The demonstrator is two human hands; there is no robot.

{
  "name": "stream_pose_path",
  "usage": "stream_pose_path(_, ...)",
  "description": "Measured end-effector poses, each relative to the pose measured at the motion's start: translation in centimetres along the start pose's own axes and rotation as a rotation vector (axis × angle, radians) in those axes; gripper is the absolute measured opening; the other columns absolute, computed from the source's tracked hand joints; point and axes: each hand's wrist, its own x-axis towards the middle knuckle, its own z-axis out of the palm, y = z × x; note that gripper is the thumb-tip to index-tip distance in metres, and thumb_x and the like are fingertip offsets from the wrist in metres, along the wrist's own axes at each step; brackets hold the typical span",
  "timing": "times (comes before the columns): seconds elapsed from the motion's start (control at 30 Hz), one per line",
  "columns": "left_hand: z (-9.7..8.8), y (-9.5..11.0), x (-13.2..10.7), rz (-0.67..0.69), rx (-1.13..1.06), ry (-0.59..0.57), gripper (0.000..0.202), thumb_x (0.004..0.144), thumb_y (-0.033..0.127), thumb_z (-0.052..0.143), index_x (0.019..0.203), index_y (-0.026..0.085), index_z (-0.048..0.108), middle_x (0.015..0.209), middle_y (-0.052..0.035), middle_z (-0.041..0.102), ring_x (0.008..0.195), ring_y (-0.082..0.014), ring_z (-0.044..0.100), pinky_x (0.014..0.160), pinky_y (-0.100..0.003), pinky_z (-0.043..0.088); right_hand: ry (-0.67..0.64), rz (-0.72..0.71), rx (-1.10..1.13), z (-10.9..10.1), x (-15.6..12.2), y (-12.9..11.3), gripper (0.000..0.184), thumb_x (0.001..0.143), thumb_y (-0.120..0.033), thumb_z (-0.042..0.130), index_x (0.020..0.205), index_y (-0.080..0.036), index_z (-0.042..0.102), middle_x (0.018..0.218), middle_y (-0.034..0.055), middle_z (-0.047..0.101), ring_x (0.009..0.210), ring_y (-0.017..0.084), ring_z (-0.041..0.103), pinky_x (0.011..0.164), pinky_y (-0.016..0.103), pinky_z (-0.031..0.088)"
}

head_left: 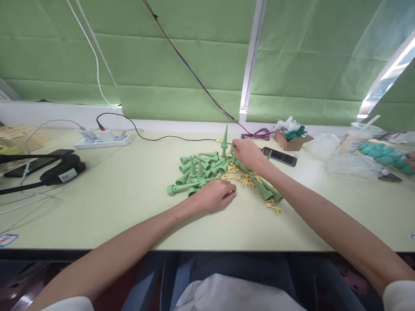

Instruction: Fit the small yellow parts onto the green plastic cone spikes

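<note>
A heap of green plastic cone spikes [198, 169] lies in the middle of the pale table [129, 207], mixed with several small yellow pieces [244, 180]. My left hand [216, 195] rests knuckles up at the near edge of the heap, fingers curled down over the pieces; what it holds, if anything, is hidden. My right hand [247, 154] reaches to the far side of the heap and pinches the tip of a green spike [232, 151]. One spike [224, 139] stands upright just left of that hand. More green spikes [267, 189] lie under my right forearm.
A dark phone [279, 156] lies right of the heap, near a small cardboard box [292, 140] with plastic wrap. Clear bags and teal parts [384, 156] are at the far right. A white power strip [103, 139] with cables and a black device [63, 169] sit at left.
</note>
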Motion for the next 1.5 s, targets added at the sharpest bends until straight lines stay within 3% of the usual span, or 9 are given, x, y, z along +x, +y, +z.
stream_pose_path(0.23,0.0,0.1,0.1,0.001,0.007,0.004,0.027,0.096,0.023,0.044,0.081,0.017,0.065,0.077,-0.0055,0.066,0.070,-0.0169,0.059,0.064,-0.027,0.040,-0.196,-0.005,-0.124,2.4,-2.4,0.1,0.019,0.094,-0.009,0.046,0.102,-0.013,0.064,0.096,0.0159,0.068,0.089,0.027,0.067,0.067,0.028,0.042)
stream_pose_path(0.77,0.2,0.0,0.1,0.015,0.008,0.000,0.029,0.097,0.025,0.043,0.084,0.017,0.067,0.079,-0.0056,0.067,0.072,-0.0172,0.060,0.065,-0.027,0.040,-0.227,0.078,-0.133,4.4,-2.5,-0.3,0.019,0.099,-0.012,0.042,0.108,-0.013,0.058,0.102,0.0165,0.065,0.094,0.026,0.067,0.072,0.028,0.045)
stream_pose_path(1.07,0.3,0.0,0.1,0.018,0.003,0.003,0.029,0.097,0.024,0.043,0.083,0.017,0.067,0.078,-0.0056,0.067,0.071,-0.0170,0.060,0.065,-0.028,0.041,-0.201,0.081,-0.092,4.1,-2.8,-0.1,0.020,0.101,-0.016,0.041,0.111,-0.013,0.057,0.103,0.0156,0.065,0.091,0.024,0.066,0.070,0.027,0.042)
stream_pose_path(1.33,0.1,0.0,0.1,0.000,0.000,0.058,0.029,0.096,0.023,0.044,0.078,0.017,0.065,0.073,-0.0051,0.064,0.067,-0.0164,0.058,0.062,-0.028,0.039,0.015,0.035,0.139,2.4,-3.7,-0.7,0.026,0.101,-0.019,0.044,0.120,-0.014,0.061,0.105,0.0147,0.065,0.089,0.023,0.064,0.073,0.028,0.042)
stream_pose_path(1.5,-0.4,0.0,0.2,-0.148,-0.051,0.277,0.023,0.097,0.024,0.044,0.087,0.017,0.063,0.075,-0.0029,0.063,0.062,-0.0139,0.055,0.061,-0.026,0.039,0.284,-0.087,0.387,2.0,-4.9,-0.8,0.026,0.100,-0.024,0.047,0.116,-0.016,0.066,0.109,0.0122,0.067,0.095,0.022,0.064,0.081,0.029,0.046)
